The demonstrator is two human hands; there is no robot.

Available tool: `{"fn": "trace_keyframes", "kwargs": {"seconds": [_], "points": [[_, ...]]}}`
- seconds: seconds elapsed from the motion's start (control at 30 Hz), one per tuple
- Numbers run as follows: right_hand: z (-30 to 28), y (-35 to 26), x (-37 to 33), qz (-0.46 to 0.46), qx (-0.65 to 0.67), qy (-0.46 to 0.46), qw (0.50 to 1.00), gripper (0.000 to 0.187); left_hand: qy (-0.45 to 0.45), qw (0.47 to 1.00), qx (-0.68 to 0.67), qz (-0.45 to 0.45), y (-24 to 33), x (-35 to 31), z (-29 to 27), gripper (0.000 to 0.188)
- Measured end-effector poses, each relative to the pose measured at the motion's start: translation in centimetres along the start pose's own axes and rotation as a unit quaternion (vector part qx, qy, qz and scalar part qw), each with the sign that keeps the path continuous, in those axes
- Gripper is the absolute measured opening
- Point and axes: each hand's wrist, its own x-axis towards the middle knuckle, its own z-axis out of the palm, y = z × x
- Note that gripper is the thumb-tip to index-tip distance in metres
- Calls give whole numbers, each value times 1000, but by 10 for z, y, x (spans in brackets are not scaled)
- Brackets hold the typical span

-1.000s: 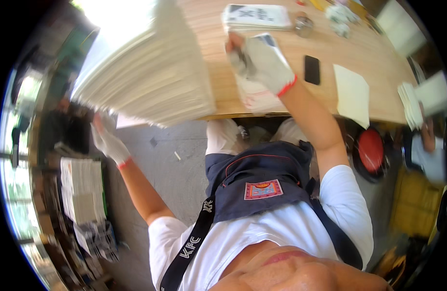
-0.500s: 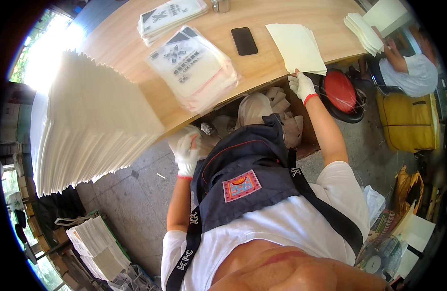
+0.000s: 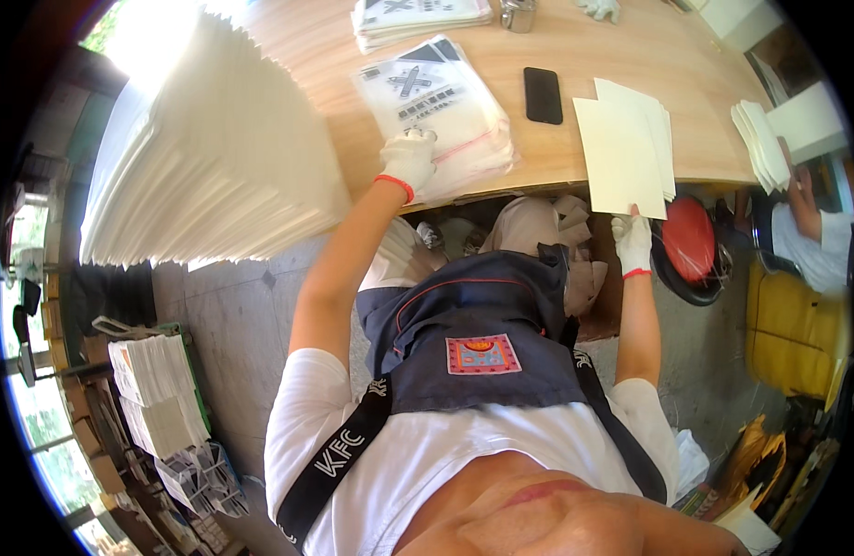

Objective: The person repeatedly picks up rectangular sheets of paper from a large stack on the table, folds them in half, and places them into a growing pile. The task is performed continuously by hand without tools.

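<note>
My right hand [image 3: 632, 243], in a white glove with a red cuff, pinches the near edge of a cream paper sheet [image 3: 619, 153]. The sheet juts past the table edge, with other cream sheets [image 3: 651, 120] partly under it. My left hand [image 3: 408, 159], gloved the same way, lies on the left side of a stack of clear plastic bags [image 3: 464, 120] printed with a dark pencil design. Its fingers are curled against the top bag; whether they grip it is hidden. A black phone [image 3: 543, 95] lies between bags and sheets.
A tall stack of white sheets [image 3: 223, 157] stands at the table's left. Farther back are more printed bags [image 3: 422, 20], a metal container [image 3: 518, 14] and a white glove [image 3: 598, 9]. A red-seated stool [image 3: 688, 241] stands at the right, near another person [image 3: 811, 241] handling folded cream paper [image 3: 759, 144].
My left hand has risen from below the table edge onto the printed bags. My right hand has drawn the top cream sheet toward me, off the others. The whole view has shifted.
</note>
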Motion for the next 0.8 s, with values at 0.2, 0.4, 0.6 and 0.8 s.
{"fn": "trace_keyframes", "kwargs": {"seconds": [0.2, 0.4, 0.6, 0.8], "points": [[21, -31, -31, -100, 61, -113, 987, 34, 65, 997, -34, -20, -21, 9, 27, 28], [84, -41, -99, 51, 12, -253, 966, 48, 122, 976, -181, -13, -40, -3, 34, 26], [99, 22, -84, 163, 50, -278, 945, 40, 203, 967, -153, -12, -45, -9, 43, 18], [112, 45, -104, 147, 103, -189, 966, 35, 201, 947, -251, -10, -47, -16, 25, 19]]}}
